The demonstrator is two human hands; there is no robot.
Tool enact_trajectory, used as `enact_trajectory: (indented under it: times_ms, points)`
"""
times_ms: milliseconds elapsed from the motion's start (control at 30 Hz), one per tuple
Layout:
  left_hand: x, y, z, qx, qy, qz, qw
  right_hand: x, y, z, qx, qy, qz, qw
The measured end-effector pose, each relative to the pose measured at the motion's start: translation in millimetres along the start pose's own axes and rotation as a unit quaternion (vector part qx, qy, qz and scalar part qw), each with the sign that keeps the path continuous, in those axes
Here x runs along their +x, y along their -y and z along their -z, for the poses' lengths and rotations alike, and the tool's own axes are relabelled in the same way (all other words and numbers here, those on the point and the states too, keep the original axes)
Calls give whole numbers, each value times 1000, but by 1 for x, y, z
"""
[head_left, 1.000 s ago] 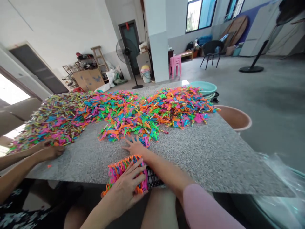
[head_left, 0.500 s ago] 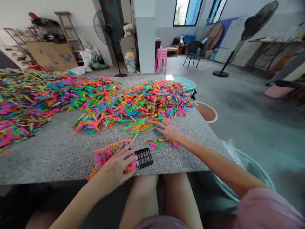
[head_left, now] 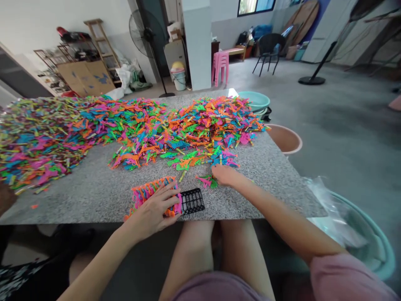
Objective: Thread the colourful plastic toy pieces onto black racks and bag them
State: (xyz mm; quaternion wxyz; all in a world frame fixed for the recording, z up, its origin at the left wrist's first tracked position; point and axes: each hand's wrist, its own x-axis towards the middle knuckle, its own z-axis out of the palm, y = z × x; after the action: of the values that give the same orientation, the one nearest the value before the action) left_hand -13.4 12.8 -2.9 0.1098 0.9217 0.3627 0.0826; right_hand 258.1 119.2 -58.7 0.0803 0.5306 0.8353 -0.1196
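Small plastic toy pieces in pink, orange, blue and green stand in tight rows [head_left: 145, 192] in a black plastic rack [head_left: 193, 201], whose right end shows bare cells. Over the right end of these rows lies my left hand [head_left: 155, 207], thumb along the near side and fingers across the top, holding the rack. My right hand [head_left: 224, 174] is at the near edge of the loose pieces, fingers curled together; what they pinch is hidden. A blue piece with a yellow tube [head_left: 220, 159] shows just beyond it. Pink and green pieces [head_left: 206, 181] lie beside it.
A large heap of coloured pieces [head_left: 194, 121] spreads across the speckled stone table [head_left: 94, 200]. Another person's arm [head_left: 6, 197] shows at the left edge. Tubs [head_left: 285, 140] stand beyond the right edge, and a basin with clear plastic bags [head_left: 351, 225] sits at lower right.
My right hand has drawn back slightly toward me, its outstretched fingers now curled in. My left hand stays on the rack. The view has shifted, and another person's arm has appeared at the left.
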Motion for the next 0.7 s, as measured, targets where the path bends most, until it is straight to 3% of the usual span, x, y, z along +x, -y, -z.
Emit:
enact_trajectory:
  times_ms: [133, 233, 300, 400, 467, 567, 700]
  points:
    - [1, -2, 1, 0, -11, 2, 1000, -9, -9, -7, 16, -17, 27, 999]
    - [1, -4, 1, 0, -10, 3, 1000, -8, 3, -9, 111, -73, 49, 990]
    - [1, -5, 1, 4, -7, 7, 1000, -5, 21, -15, 216, -83, 71, 970]
    - [1, -5, 0, 12, -7, 6, 1000, 0, 54, -33, 372, -74, 114, 918]
    - [1, -4, -1, 17, -8, 2, 1000, 6, 74, -45, 419, -109, 118, 894]
    - [1, -3, -1, 23, -10, -5, 1000, 15, 92, -54, 376, -150, 111, 907]
    - [2, -6, 0, 18, -16, -8, 1000, 17, 98, -44, 255, -123, 124, 951]
